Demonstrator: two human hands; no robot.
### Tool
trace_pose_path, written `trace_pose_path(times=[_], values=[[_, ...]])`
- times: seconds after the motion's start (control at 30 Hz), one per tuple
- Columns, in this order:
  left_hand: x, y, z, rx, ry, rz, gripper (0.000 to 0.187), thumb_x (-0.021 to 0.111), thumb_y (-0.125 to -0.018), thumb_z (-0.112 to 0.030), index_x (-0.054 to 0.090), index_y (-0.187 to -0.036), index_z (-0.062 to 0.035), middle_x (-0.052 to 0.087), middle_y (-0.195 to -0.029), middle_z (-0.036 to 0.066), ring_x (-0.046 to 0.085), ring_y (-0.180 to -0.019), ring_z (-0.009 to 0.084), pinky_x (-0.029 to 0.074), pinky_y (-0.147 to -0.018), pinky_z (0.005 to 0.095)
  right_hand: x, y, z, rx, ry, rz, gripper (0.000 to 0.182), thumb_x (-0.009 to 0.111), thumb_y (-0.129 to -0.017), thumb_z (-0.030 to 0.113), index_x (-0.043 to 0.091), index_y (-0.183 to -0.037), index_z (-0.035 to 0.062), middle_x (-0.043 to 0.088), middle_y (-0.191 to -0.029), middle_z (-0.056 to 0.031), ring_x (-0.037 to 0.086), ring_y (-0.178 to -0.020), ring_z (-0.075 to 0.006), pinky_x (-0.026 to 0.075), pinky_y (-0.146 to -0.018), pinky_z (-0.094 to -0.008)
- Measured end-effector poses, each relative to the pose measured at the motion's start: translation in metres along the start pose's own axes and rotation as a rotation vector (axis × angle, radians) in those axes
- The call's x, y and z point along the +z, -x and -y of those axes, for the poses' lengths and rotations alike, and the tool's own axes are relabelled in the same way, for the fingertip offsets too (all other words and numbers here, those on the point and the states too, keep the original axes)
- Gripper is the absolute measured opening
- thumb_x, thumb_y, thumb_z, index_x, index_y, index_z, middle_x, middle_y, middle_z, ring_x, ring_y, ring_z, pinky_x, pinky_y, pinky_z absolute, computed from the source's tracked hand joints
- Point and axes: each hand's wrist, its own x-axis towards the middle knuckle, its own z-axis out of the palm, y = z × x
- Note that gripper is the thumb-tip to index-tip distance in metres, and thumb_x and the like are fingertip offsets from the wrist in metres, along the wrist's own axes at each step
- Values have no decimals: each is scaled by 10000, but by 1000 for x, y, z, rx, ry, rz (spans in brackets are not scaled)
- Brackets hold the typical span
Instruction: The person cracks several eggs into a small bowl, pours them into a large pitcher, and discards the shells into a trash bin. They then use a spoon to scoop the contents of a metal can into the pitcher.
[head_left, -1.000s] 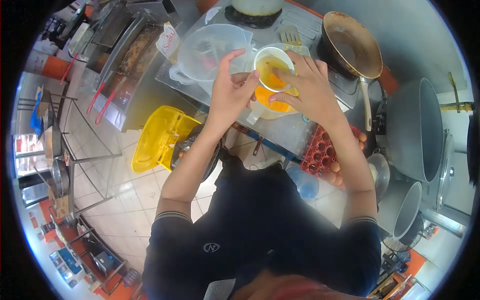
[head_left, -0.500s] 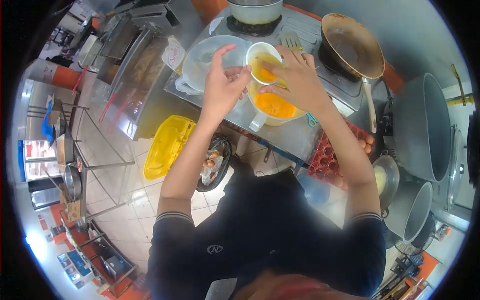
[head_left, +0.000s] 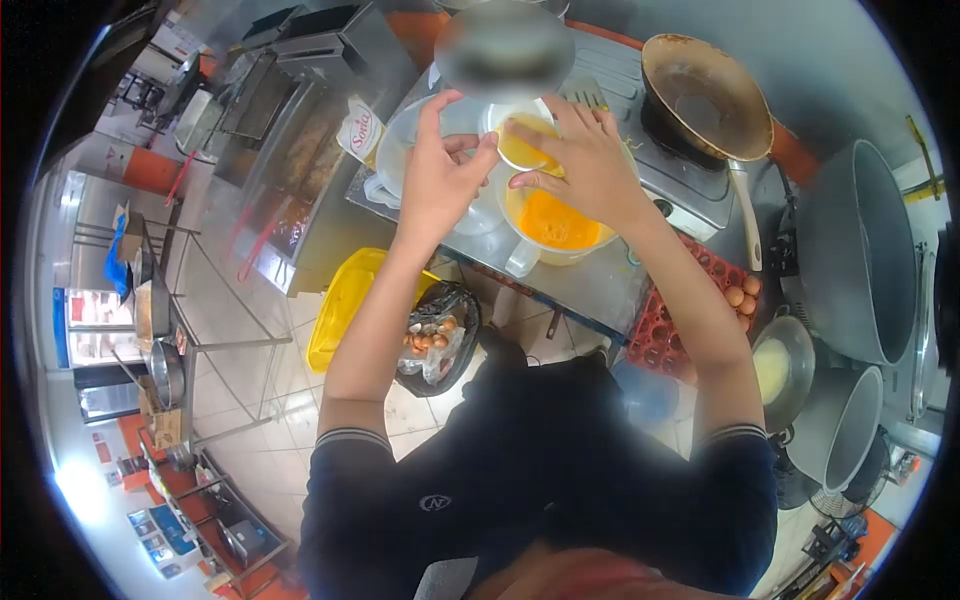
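Note:
A small white cup (head_left: 523,120) with yellow egg in it is tilted above a clear plastic jug (head_left: 522,258). Beaten orange egg (head_left: 560,220) fills the jug's bottom. My left hand (head_left: 445,170) closes thumb and curled fingers at the cup's left side, its index finger raised. My right hand (head_left: 590,165) reaches over the cup from the right. Its fingers are apart, one dipping inside the cup, and the thumb sits lower over the jug. The fingertips inside the cup are blurred.
Behind the left hand stands a translucent bowl (head_left: 398,140). A frying pan (head_left: 705,95) rests on the stove at the right. A red egg tray (head_left: 655,325) with brown eggs (head_left: 740,295) lies below my right forearm. Eggshells fill a black-lined bin (head_left: 440,375).
The camera view has shifted slightly, so the surroundings sit a little further right. Both hands keep nearly the same pose at the cup. Less orange shows inside the cup now.

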Motion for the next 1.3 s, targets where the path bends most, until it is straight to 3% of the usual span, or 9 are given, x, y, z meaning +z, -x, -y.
trace_pose_path(times=[0.13,0.2,0.43,0.5,0.73,0.9,1.03,1.1,1.3], values=[[1,-1,2,-17,17,-2,568,665,-966,-86,356,-1442,-56,682,-788,73,600,-591,94,434,-476,237,-3,-1,-1,4,-20,3,630,670,-819,621,691,-1300,215,550,-1376,-172,525,-1200,-322,335,-988,-448],[2,-1,8,-37,93,-31,590,716,-919,-128,409,-1419,-75,732,-862,142,640,-586,111,478,-499,254,-5,-1,-2,15,-27,25,629,672,-819,618,690,-1306,221,547,-1384,-176,524,-1204,-321,337,-989,-447],[4,-4,6,-37,111,-37,602,727,-908,-126,411,-1419,-77,722,-864,127,625,-576,104,473,-496,255,-6,-2,-5,2,13,27,626,666,-826,625,687,-1309,229,547,-1379,-175,524,-1192,-321,342,-992,-453],[5,-3,1,-6,59,-23,562,652,-959,-63,363,-1441,-62,688,-787,82,602,-587,94,426,-471,236,-7,-3,-6,10,-1,21,636,664,-824,633,680,-1318,233,543,-1379,-175,524,-1189,-328,343,-992,-461],[5,-2,-4,14,33,-33,590,667,-935,-55,375,-1447,-82,713,-860,111,607,-588,93,439,-478,231,-7,-2,-6,24,4,21,663,660,-825,641,651,-1358,246,536,-1388,-175,517,-1209,-339,342,-1007,-476],[5,1,-13,60,-71,-44,608,689,-920,-70,390,-1449,-94,729,-914,134,640,-625,90,468,-504,226,-11,-2,-3,84,-29,73,659,680,-840,588,600,-1424,294,495,-1448,-185,470,-1301,-343,307,-1072,-470],[5,0,-17,64,-74,-41,616,694,-913,-70,393,-1451,-94,737,-936,141,641,-630,88,474,-517,228,-7,-1,-6,42,-4,-8,694,667,-822,633,612,-1404,258,519,-1408,-174,507,-1227,-344,340,-1018,-486],[5,1,-24,86,-99,-63,660,763,-852,-118,420,-1415,-92,743,-900,155,651,-627,123,517,-623,274,-9,-3,-4,47,9,-14,706,684,-821,612,588,-1427,264,515,-1403,-176,508,-1221,-339,342,-1016,-486],[3,1,-40,185,-236,-46,681,746,-856,-95,411,-1449,-114,748,-979,166,663,-675,113,531,-644,260,-13,-7,-1,54,10,-60,738,711,-810,587,549,-1459,276,507,-1400,-179,507,-1219,-331,348,-1006,-486]])
